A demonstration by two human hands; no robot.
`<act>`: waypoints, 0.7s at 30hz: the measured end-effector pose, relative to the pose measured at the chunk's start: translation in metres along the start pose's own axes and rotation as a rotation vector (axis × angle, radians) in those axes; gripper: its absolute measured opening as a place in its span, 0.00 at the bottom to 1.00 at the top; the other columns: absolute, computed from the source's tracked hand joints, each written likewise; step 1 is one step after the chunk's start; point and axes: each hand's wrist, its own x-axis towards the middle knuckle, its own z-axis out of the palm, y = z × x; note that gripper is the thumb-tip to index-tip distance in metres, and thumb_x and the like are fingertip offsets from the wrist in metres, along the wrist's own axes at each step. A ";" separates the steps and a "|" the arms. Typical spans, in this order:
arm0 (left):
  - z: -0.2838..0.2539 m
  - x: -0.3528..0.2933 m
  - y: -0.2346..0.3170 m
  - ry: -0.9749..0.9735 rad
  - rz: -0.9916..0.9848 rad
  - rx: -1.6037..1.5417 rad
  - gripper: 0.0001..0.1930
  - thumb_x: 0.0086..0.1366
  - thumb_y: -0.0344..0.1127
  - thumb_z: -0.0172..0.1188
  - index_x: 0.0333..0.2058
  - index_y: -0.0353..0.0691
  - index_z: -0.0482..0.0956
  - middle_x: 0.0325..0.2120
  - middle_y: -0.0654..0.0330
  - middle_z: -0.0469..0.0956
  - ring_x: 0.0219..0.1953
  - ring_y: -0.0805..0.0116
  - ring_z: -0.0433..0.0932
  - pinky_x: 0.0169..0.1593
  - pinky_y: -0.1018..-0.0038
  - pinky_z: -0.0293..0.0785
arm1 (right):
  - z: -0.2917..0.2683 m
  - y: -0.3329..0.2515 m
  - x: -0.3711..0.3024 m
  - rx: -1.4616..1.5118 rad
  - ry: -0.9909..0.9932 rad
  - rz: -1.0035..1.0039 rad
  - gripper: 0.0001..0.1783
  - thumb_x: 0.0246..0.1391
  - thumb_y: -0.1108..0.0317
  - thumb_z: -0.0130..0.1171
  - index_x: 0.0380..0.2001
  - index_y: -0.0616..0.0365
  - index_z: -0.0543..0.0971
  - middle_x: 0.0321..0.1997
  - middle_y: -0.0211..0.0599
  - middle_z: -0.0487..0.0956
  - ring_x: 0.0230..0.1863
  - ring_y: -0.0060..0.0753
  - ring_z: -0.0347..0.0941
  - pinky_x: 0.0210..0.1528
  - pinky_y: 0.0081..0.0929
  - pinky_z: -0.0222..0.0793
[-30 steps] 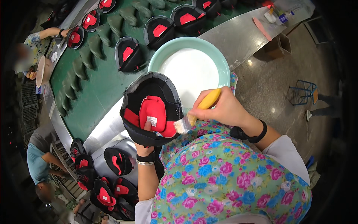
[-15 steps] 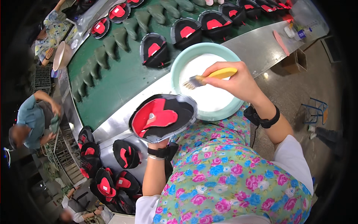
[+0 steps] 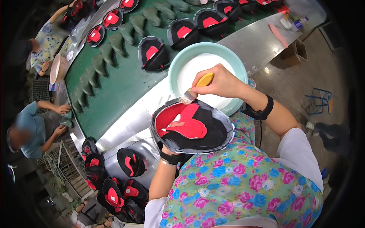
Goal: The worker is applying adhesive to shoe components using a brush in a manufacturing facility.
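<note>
My right hand (image 3: 222, 83) grips a flat paintbrush (image 3: 205, 79) by its yellow handle. Its whitened bristles touch the far rim of a black shoe upper (image 3: 216, 127) with a red lining and tongue. Underneath that upper, my left hand (image 3: 168, 150) supports it, sole side facing up and open; most of its fingers are hidden. Just beyond, a pale green basin (image 3: 173, 78) holds white liquid (image 3: 209, 64), partly covered by my right hand and the upper.
Several shoe uppers (image 3: 153, 53) and dark green shoe lasts (image 3: 99, 65) line the green belt (image 3: 121, 91). More uppers (image 3: 113, 195) are heaped at lower left. A cardboard box (image 3: 294, 53) and blue stool (image 3: 319, 100) stand right. Co-workers, one in a blue shirt (image 3: 33, 127), are along the left.
The brush has moved from over the basin down to the upper's rim. My left hand has brought the upper rightward, closer to me. The blue-shirted co-worker's hands have come to the belt's edge.
</note>
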 end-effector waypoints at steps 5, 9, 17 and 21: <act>-0.017 -0.016 0.017 -0.194 0.216 0.294 0.17 0.65 0.32 0.50 0.51 0.33 0.69 0.48 0.52 0.73 0.51 0.59 0.74 0.56 0.61 0.71 | -0.002 0.019 -0.022 0.060 0.061 0.234 0.15 0.46 0.63 0.62 0.19 0.68 0.78 0.17 0.39 0.78 0.13 0.23 0.72 0.22 0.19 0.70; -0.009 -0.023 0.060 0.080 0.167 0.092 0.22 0.63 0.31 0.55 0.57 0.42 0.66 0.53 0.54 0.72 0.54 0.57 0.72 0.56 0.59 0.70 | -0.012 0.018 -0.020 0.359 0.377 0.380 0.14 0.52 0.65 0.59 0.21 0.66 0.77 0.16 0.35 0.76 0.13 0.18 0.70 0.16 0.15 0.65; -0.094 0.051 0.167 0.427 0.718 0.316 0.20 0.66 0.30 0.51 0.56 0.40 0.64 0.52 0.54 0.69 0.52 0.58 0.71 0.52 0.62 0.73 | -0.008 0.012 -0.005 0.517 0.499 0.256 0.12 0.55 0.68 0.57 0.22 0.64 0.76 0.19 0.35 0.77 0.15 0.17 0.68 0.18 0.14 0.63; -0.125 0.140 0.189 0.414 0.894 0.338 0.32 0.62 0.21 0.51 0.62 0.49 0.49 0.57 0.52 0.61 0.55 0.53 0.69 0.53 0.57 0.75 | 0.008 0.006 -0.004 0.486 0.433 0.274 0.11 0.56 0.69 0.57 0.22 0.64 0.76 0.19 0.34 0.77 0.16 0.17 0.69 0.18 0.14 0.63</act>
